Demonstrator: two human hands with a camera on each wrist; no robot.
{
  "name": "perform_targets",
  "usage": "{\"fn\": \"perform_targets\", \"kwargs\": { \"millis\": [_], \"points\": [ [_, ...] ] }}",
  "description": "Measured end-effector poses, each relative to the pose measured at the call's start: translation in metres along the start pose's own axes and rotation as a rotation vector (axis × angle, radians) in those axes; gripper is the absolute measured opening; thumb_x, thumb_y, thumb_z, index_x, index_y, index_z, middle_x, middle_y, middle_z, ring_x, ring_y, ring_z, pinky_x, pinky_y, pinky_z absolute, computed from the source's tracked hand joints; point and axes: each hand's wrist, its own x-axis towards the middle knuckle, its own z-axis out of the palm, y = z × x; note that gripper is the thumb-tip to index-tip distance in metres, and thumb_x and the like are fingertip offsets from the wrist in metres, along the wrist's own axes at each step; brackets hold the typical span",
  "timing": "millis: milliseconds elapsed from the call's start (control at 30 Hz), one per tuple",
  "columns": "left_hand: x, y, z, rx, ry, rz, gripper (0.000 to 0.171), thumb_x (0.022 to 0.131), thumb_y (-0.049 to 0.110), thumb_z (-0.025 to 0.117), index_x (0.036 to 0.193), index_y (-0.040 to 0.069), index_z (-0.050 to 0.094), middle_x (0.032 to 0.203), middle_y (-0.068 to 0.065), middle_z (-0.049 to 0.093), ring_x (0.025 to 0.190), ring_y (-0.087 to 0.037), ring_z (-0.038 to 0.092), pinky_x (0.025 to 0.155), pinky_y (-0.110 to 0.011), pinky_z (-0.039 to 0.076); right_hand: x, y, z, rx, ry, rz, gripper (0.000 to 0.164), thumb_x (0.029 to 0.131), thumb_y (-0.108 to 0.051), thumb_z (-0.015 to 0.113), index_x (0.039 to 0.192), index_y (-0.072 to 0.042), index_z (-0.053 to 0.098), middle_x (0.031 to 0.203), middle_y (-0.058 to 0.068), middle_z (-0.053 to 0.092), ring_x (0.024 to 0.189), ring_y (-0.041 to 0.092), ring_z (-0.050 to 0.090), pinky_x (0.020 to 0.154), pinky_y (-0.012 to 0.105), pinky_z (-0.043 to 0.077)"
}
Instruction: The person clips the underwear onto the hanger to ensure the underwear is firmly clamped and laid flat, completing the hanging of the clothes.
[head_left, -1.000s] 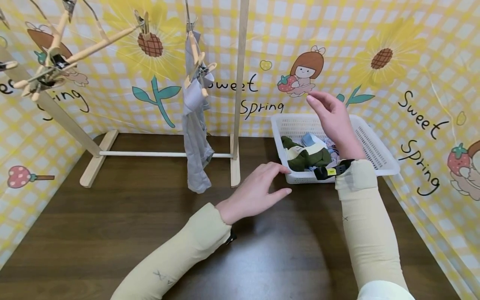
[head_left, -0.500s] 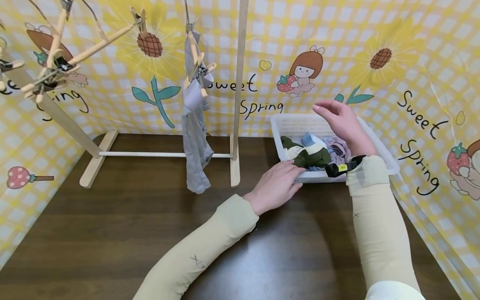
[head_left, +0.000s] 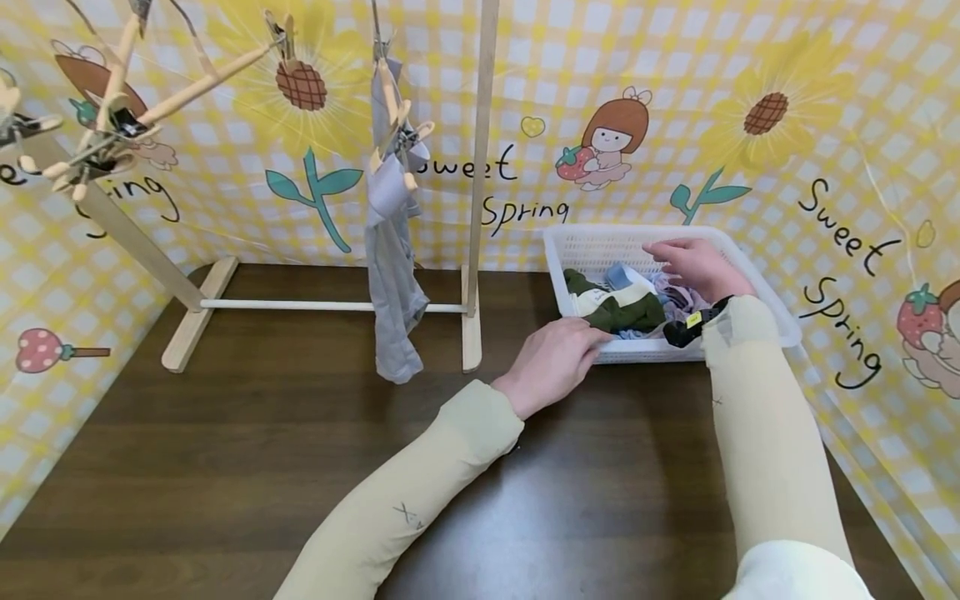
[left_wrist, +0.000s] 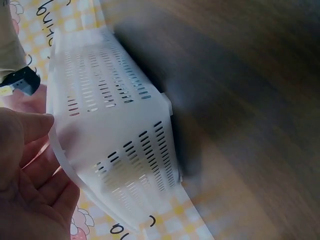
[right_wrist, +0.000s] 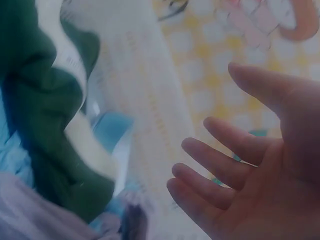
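Nearest us, wrinkled cream sleeves (head_left: pixel 390 492) cross a dark, wood-grained tabletop (head_left: pixel 187 500). Beyond, the left hand (head_left: pixel 551 358) pinches the rim of a rectangular white plastic basket (head_left: pixel 645 356) at its near left corner, thumb outside; we see rows of slots piercing the walls. Inside lies a soft heap: a crumpled dark-green garment (head_left: pixel 626 312) with a pale band, lilac cloth (head_left: pixel 675 293) and a smooth light-blue piece (head_left: pixel 621 276). Over these the right hand (head_left: pixel 701 267) spreads its fingers, holding nothing. To the left, we find limp grey cloth (head_left: pixel 393 304) clipped at a wooden rack (head_left: pixel 483 125), before a creased yellow gingham backdrop (head_left: pixel 450 33).
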Motion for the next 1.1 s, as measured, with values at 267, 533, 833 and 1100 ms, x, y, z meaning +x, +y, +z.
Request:
{"fn": "perform_targets", "kwargs": {
  "millis": [267,533,833,1100],
  "points": [
    [0.0,0.002,-0.002,-0.019,0.002,-0.004,0.024,0.102,0.015,0.063,0.124,0.016,0.074,0.108,0.004,0.072,0.106,-0.014,0.063,0.093,-0.028,0.048,0.006,0.022,-0.005,0.117,-0.122,0.214,0.08,0.107,-0.046,0.047,0.159,0.005,0.015,0.161,0.034,0.015,0.142,0.052,0.026,0.108,0.059,0.036],
    [0.0,0.002,-0.002,-0.018,0.006,-0.004,0.024,0.102,0.015,0.063,0.123,0.015,0.074,0.109,0.003,0.072,0.106,-0.015,0.063,0.093,-0.029,0.048,0.009,0.031,-0.005,-0.026,-0.205,0.226,0.08,0.106,-0.048,0.046,0.153,0.013,0.024,0.155,0.04,0.021,0.138,0.054,0.033,0.105,0.056,0.042],
    [0.0,0.001,-0.001,-0.017,-0.007,-0.009,0.024,0.102,0.015,0.063,0.123,0.014,0.074,0.11,0.003,0.072,0.106,-0.015,0.063,0.092,-0.028,0.049,0.011,0.034,-0.007,-0.153,-0.251,0.22,0.071,0.109,-0.038,0.047,0.153,0.013,0.024,0.149,0.041,0.033,0.129,0.044,0.05,0.105,0.049,0.044],
    [0.001,0.0,-0.002,-0.017,-0.007,-0.011,0.024,0.102,0.016,0.062,0.123,0.015,0.074,0.111,0.003,0.072,0.106,-0.015,0.064,0.094,-0.028,0.048,0.014,0.024,-0.004,-0.241,-0.179,0.239,0.024,0.101,-0.02,0.065,0.089,0.001,0.061,0.077,0.006,0.063,0.069,0.014,0.066,0.068,0.028,0.056]
  ]
}}
